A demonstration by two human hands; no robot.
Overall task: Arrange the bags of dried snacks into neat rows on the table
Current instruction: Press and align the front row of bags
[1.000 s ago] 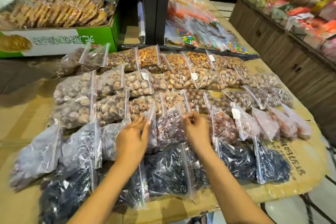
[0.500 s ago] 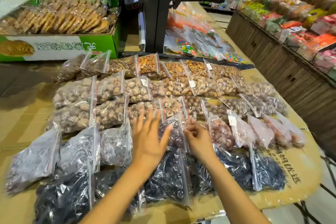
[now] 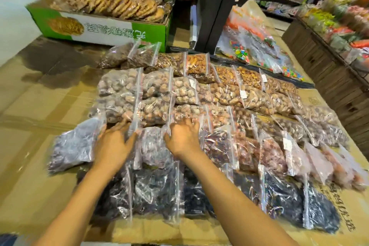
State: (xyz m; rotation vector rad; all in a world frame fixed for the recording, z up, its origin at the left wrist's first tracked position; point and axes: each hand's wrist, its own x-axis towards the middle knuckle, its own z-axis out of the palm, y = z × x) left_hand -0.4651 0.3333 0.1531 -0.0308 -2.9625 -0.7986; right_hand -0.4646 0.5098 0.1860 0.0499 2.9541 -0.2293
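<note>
Clear zip bags of dried snacks lie in rows on the cardboard-covered table [image 3: 36, 146]. Golden nut bags [image 3: 199, 64] fill the back row, with pale brown bags [image 3: 119, 86] in front of them. Nearest me runs a row of black dried-fruit bags [image 3: 153, 191]. In the third row my left hand [image 3: 114, 143] lies flat on a bag, fingers reaching the row behind. My right hand [image 3: 182, 136] rests on the bags beside it, fingers spread forward. A purple-grey bag [image 3: 152, 146] sits between the two hands. Another purple-grey bag [image 3: 77, 144] lies at the row's left end.
A green and white carton [image 3: 111, 30] of packed biscuits stands at the back left. A black post [image 3: 217, 6] rises behind the rows, with bags of coloured sweets [image 3: 259, 50] to its right. A wooden display counter [image 3: 329, 70] of packets runs along the right.
Both hands have shifted left along the third row, from the dark red bags to the purple-grey ones. The right hand no longer pinches a bag's top edge. The view has turned left.
</note>
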